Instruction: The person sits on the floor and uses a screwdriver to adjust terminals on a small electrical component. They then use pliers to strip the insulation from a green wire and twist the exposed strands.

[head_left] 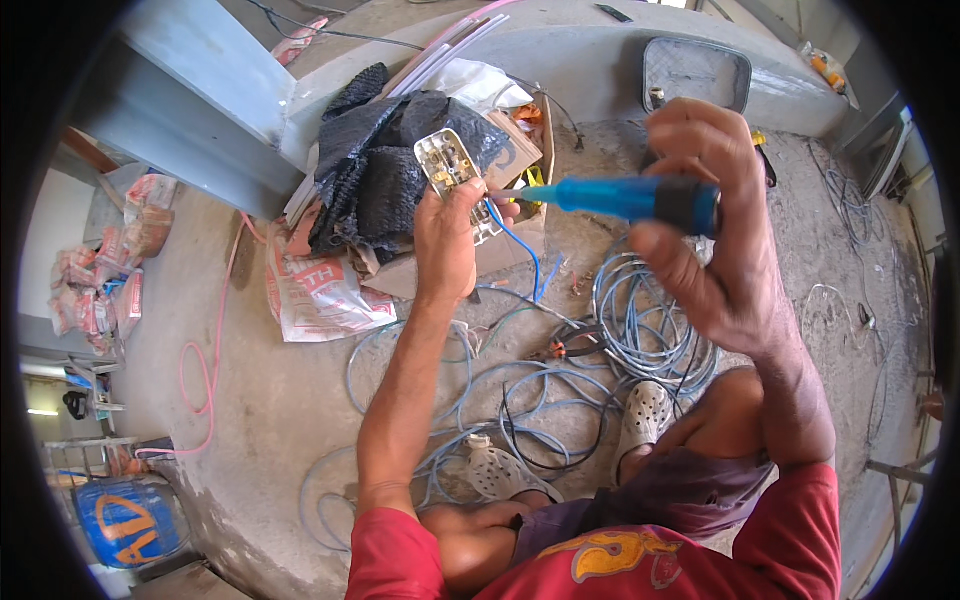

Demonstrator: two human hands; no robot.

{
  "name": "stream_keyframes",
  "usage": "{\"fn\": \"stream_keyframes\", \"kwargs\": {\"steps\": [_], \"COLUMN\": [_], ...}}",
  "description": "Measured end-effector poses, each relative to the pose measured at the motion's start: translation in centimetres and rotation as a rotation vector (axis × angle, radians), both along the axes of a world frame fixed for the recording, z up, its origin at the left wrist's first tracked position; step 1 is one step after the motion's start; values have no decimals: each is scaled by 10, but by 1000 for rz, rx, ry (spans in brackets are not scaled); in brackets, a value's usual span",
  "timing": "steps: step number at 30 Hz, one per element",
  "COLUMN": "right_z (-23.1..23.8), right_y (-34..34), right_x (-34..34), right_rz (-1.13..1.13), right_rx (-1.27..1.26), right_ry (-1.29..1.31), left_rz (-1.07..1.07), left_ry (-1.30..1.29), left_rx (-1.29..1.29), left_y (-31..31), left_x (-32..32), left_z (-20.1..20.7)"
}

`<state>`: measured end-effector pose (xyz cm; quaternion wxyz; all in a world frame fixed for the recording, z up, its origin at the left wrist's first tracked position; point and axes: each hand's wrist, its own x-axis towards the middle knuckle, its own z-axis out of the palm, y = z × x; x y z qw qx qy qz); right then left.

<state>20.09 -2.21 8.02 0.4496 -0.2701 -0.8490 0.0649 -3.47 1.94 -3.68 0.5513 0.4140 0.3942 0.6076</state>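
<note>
My left hand [450,235] is closed on a white extension socket [440,155], its inner side with brass terminals facing up. A blue wire [527,245] runs out of the socket beside my thumb and hangs down in a curve. My right hand [715,230] has a screwdriver [610,197] with a translucent blue handle and a dark end. Thumb and fingers are loosely bent about the handle's end, and the fingers are smeared by motion. The screwdriver points left, its tip at the socket close to my left fingertips; whether it sits in a screw, I cannot tell.
Coils of grey-blue cable [640,315] lie on the floor by my feet, with orange-and-black pliers [560,350] among them. Ahead stands a cardboard box [515,245] heaped with black plastic wrap [375,190]. A grey tray-like case [697,75] leans on the low ledge; a steel column [200,110] rises at left.
</note>
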Motion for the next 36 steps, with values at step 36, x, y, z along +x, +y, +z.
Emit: {"fn": "stream_keyframes", "kwargs": {"steps": [36], "right_z": [7], "right_y": [-21], "right_x": [3], "right_rz": [-209], "right_rx": [-223], "right_ry": [11], "left_rz": [81], "left_ry": [60], "left_rx": [101], "left_y": [-7], "left_x": [11], "left_z": [8]}}
